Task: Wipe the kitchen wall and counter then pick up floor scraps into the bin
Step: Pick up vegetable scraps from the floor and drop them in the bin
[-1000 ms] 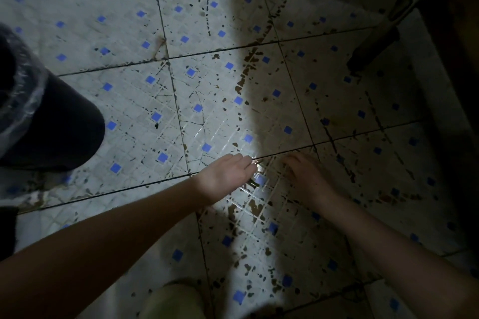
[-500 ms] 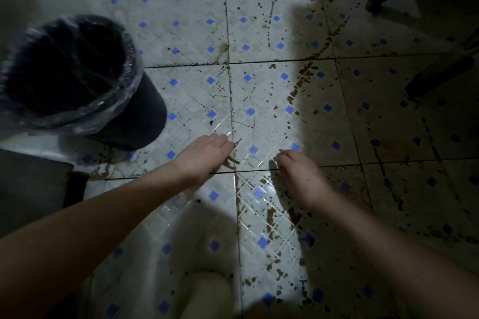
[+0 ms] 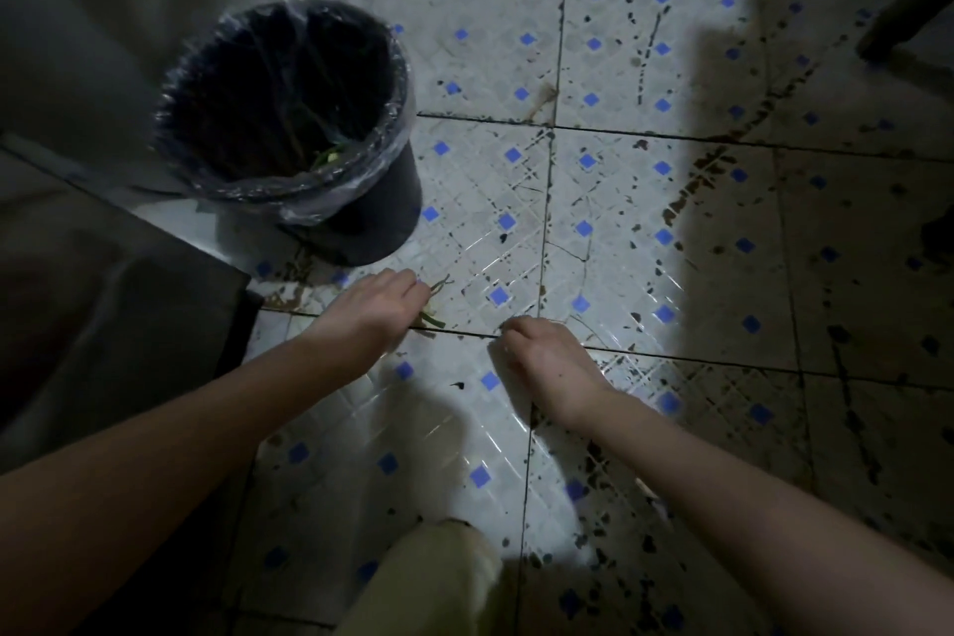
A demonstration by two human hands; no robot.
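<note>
Left hand, frame centre, fingers closed on thin green scraps trailing right. Bin stands directly above it, near, mouth open; left is nearer. Right hand loosely curled; contents cannot be told.

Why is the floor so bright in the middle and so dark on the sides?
In the head view, light falls on a middle band of the tiled floor with shiny glare near the right hand; the right side and left corner lie in deep shadow, the bin looks black inside, and the left hand casts a soft shadow.
</note>
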